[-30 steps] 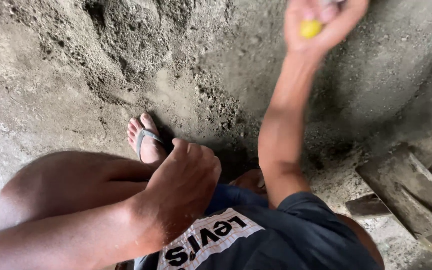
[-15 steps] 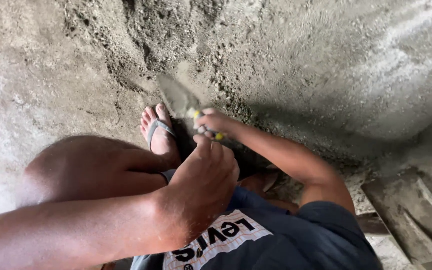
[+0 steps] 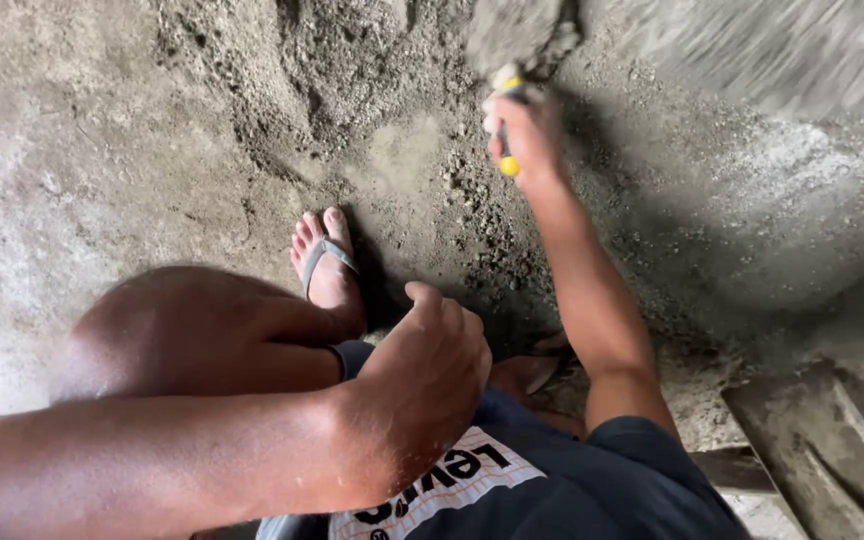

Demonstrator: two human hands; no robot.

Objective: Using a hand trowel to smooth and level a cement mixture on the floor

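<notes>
My right hand (image 3: 524,128) is stretched forward and gripped on the yellow handle of a trowel (image 3: 508,162). The trowel's blade (image 3: 517,35) is blurred at the top edge and carries a lump of grey mortar. It hangs above the loose grey mortar pile (image 3: 372,90) on the floor. My left hand (image 3: 424,385) rests on my knee over dark shorts, with the fingers curled and nothing in them. My left foot in a grey flip-flop (image 3: 324,262) stands at the near edge of the pile.
A grey plastered surface (image 3: 782,200) curves along the right side. Mortar-stained wooden boards (image 3: 812,450) lie at the lower right. My right foot (image 3: 532,370) is partly hidden under my arm. Bare concrete floor (image 3: 62,170) spreads to the left.
My right hand came down from the top of the view to the pile beside my foot, then rose forward again with the trowel loaded. The left hand stayed on the knee.
</notes>
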